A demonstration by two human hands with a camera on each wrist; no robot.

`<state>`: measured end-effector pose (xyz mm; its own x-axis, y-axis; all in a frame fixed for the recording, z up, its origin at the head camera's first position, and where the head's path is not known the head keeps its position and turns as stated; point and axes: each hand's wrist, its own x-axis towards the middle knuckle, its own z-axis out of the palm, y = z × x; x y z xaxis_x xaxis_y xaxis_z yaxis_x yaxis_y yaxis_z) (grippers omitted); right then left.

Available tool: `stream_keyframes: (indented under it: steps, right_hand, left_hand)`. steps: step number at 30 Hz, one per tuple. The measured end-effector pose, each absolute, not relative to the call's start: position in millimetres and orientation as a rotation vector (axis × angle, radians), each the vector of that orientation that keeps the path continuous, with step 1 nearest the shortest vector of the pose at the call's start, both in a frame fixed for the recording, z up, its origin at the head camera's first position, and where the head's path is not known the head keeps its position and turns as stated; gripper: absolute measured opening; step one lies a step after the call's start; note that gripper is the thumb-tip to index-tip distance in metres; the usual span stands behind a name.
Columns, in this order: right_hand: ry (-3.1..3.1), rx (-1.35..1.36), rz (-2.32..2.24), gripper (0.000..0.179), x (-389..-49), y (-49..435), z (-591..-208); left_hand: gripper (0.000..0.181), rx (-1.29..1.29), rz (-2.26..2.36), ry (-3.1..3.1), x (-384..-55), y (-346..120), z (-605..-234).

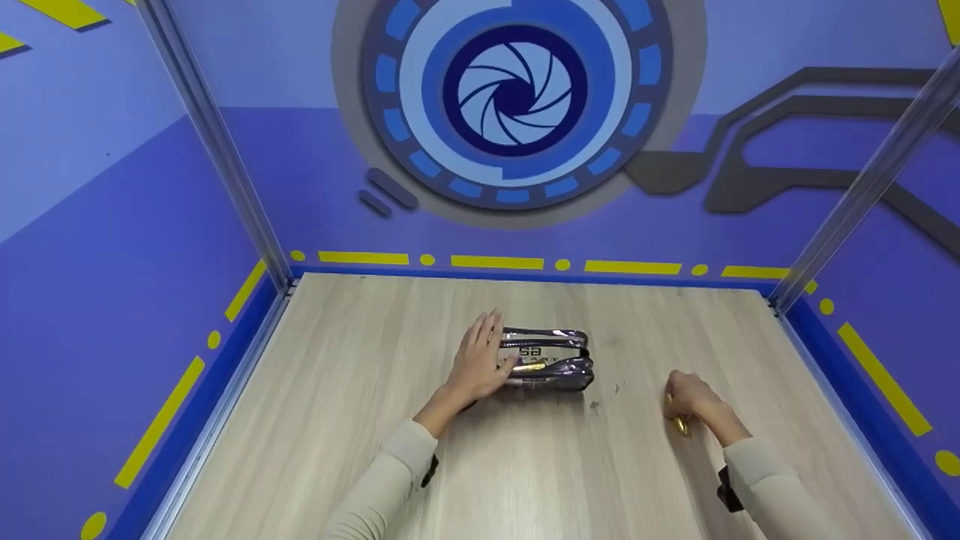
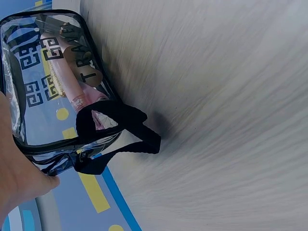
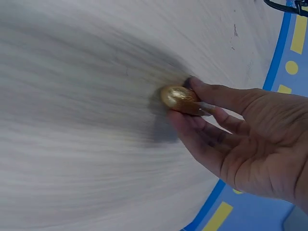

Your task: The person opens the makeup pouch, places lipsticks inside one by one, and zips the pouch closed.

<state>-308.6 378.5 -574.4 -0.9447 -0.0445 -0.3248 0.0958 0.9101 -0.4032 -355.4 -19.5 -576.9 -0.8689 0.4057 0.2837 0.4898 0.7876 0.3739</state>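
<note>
A clear cosmetic bag (image 1: pixel 551 358) with black trim lies at the middle of the table. My left hand (image 1: pixel 478 360) rests on its left end, fingers straight and thumb over the bag's near side. Through the clear plastic the left wrist view shows a pink tube (image 2: pixel 62 72) and other small items, with a black strap (image 2: pixel 139 125) looping off the bag. Off to the right, my right hand (image 1: pixel 690 396) pinches a small, shiny, rounded gold object (image 3: pixel 179 98) between thumb and fingers, low over the tabletop. Part of that object is hidden by the fingers.
The pale wood-grain table (image 1: pixel 525 465) carries small dark marks (image 1: pixel 595 406) right of the bag. Blue printed panels (image 1: pixel 300 187) wall in its back and sides, with metal posts (image 1: pixel 225 165) at the back corners.
</note>
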Motion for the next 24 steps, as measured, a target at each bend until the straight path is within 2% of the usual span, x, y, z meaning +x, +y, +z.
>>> stream_keyframes:
  steps: [8, 14, 20, 24]
  right_hand:
    - [2.895, -0.025, -0.62, 0.028, -311.8, 376.6, -582.5]
    - [3.051, -0.176, -0.725, 0.03, -312.1, 356.5, -565.2]
    - [3.221, -0.345, -0.887, 0.043, -318.7, 325.7, -545.2]
    - [3.272, -0.419, -0.994, 0.035, -322.9, 298.5, -534.9]
  left_hand:
    - [0.072, -0.701, -0.685, -2.784, -355.4, -17.3, -578.3]
    - [0.073, -0.696, -0.672, -2.804, -356.2, -17.8, -577.8]
    - [0.074, -0.721, -0.696, -2.761, -358.1, -18.9, -579.2]
    - [0.075, -0.726, -0.713, -2.755, -357.5, -19.0, -578.5]
